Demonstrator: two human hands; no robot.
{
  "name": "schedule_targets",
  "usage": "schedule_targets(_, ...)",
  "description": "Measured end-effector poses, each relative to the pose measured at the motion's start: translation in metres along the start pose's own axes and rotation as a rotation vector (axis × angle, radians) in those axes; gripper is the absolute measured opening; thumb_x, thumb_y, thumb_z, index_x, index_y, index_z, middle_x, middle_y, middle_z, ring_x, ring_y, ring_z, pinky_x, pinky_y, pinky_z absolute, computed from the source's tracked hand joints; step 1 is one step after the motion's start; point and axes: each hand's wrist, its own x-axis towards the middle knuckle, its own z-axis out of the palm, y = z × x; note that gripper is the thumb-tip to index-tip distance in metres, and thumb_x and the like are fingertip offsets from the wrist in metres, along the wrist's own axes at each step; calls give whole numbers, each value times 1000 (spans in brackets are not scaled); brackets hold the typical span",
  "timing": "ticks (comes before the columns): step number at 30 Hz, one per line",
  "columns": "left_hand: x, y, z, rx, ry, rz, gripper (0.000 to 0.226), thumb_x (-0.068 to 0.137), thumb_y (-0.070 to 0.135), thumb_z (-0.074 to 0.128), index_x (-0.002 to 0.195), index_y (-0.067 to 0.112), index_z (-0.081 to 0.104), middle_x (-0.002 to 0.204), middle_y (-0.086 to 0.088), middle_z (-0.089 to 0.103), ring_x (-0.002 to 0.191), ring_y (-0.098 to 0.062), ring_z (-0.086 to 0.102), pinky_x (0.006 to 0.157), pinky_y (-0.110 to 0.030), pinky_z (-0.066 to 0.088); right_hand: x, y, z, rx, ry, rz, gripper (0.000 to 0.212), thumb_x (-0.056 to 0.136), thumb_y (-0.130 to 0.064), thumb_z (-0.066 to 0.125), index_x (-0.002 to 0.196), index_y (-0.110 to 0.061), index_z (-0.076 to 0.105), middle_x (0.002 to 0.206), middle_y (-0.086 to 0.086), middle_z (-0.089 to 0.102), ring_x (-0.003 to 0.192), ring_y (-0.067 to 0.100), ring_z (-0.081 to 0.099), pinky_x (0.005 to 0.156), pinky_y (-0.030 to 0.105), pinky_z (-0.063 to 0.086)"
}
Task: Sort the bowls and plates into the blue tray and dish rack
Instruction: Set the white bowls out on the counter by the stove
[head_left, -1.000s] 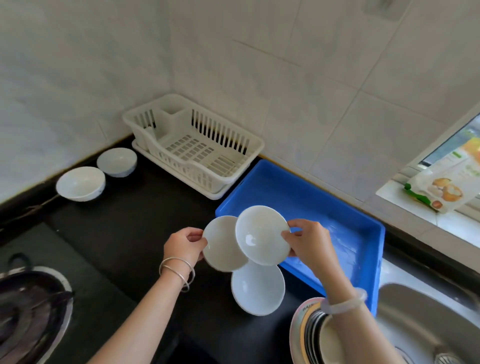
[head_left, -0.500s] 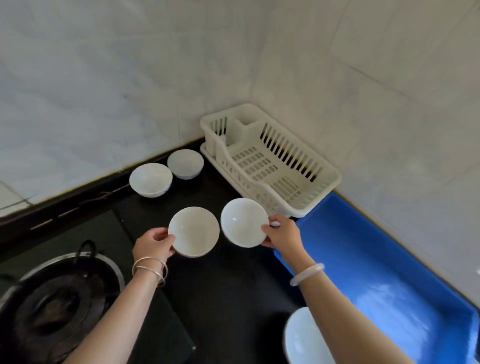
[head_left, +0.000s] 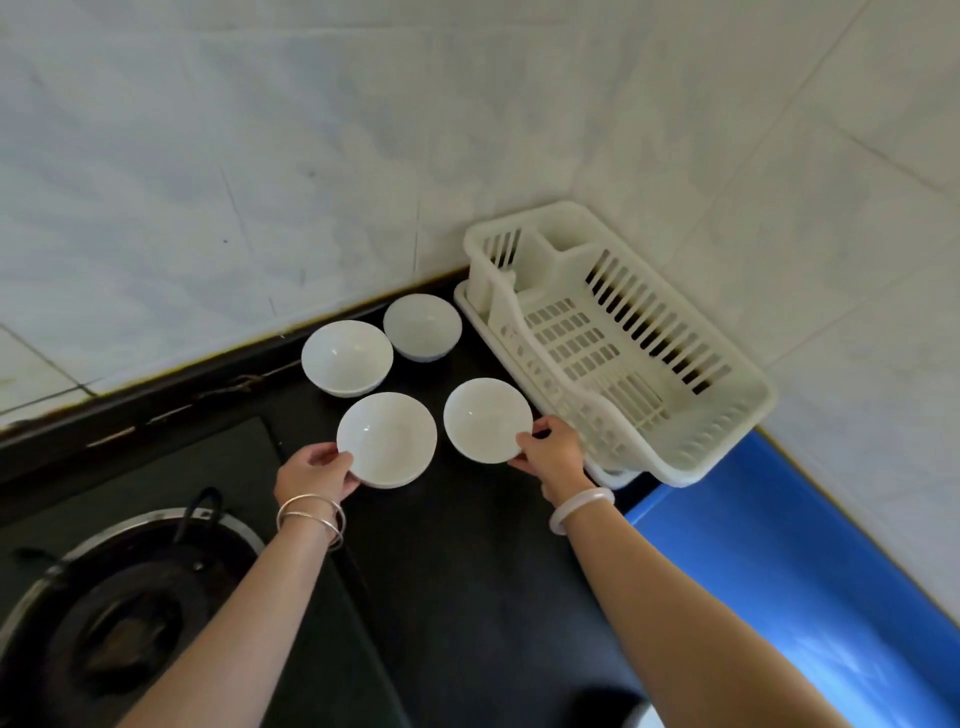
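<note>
Left grip pinched one white bowl at frame centre; right grip pinched another bowl beside the dish rack.

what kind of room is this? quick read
Almost certainly a home kitchen: a gas stove burner set in a dark countertop, a white plastic dish rack against tiled walls, and white bowls laid out beside it.
</note>
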Motion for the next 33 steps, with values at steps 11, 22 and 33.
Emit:
schedule_targets(11, 3, -6, 5, -109, 18, -22, 22, 78, -5, 61, 95, 7, 62, 96, -13, 64, 86, -28, 65, 71, -33, 53, 11, 2, 14, 56, -14, 44, 17, 86, -4, 63, 97, -11, 52, 120, 16, 55, 106, 31, 60, 51, 25, 56)
schedule_targets(22, -16, -18, 12, -282, -48, -209, 37, 88, 10, 56, 125, 9, 50, 126, -16, 53, 104, -34, 60, 81, -38, 53, 4, 17, 10, 392, -122, 208, 36, 90, -14, 62, 125, -11, 56, 118, 15, 62, 89, 24, 69, 65, 28, 59)
schedule_targets(33, -26, -14, 25, -425, 14, -241, 35, 88, 7, 56, 123, 7, 51, 136, -16, 47, 117, -36, 55, 79, -38, 53, 7, 4, 26, 464, -64, 213, 33, 89, -9, 63, 121, -6, 58, 120, 16, 61, 96, 26, 66, 61, 24, 59)
